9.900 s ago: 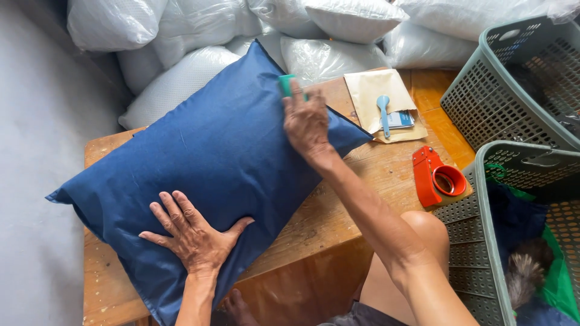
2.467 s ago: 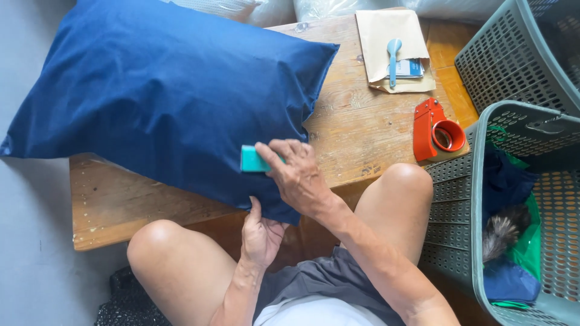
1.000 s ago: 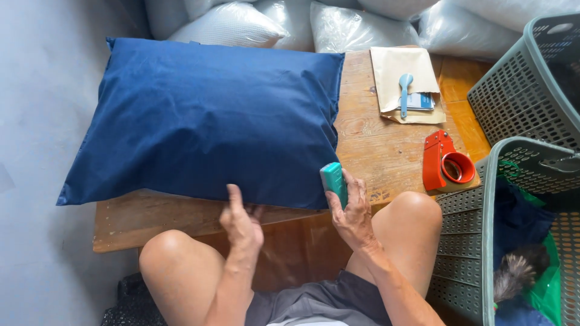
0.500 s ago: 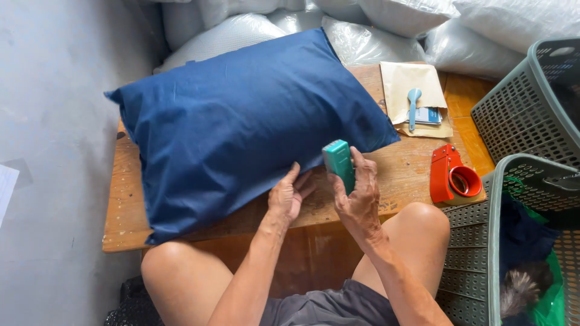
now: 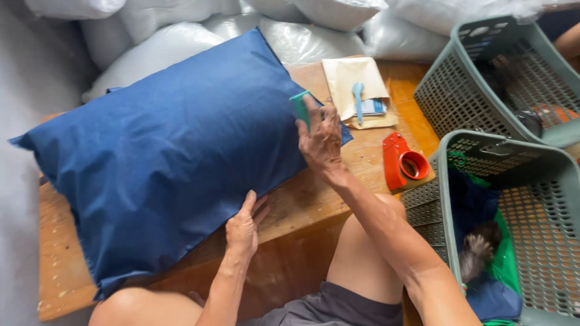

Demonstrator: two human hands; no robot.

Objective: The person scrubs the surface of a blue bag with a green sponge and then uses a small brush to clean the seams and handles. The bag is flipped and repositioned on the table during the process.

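A big dark blue pillow (image 5: 169,157) lies slanted across the wooden table (image 5: 314,199). My left hand (image 5: 244,226) presses on the pillow's near edge, fingers spread over the fabric. My right hand (image 5: 320,136) is at the pillow's right end and grips a small teal brush (image 5: 300,107), which rests against the fabric near the corner.
A tan envelope (image 5: 356,90) with a light blue tool (image 5: 358,99) on it lies at the table's far right. A red tape dispenser (image 5: 403,163) stands beside two grey-green mesh baskets (image 5: 483,84) (image 5: 531,175). White stuffed bags (image 5: 181,36) are piled behind. My knees are under the table's front.
The pillow has turned further, its right end now toward the envelope. My right hand moved with the teal brush from the near edge up to that end. My left hand stays on the near edge.
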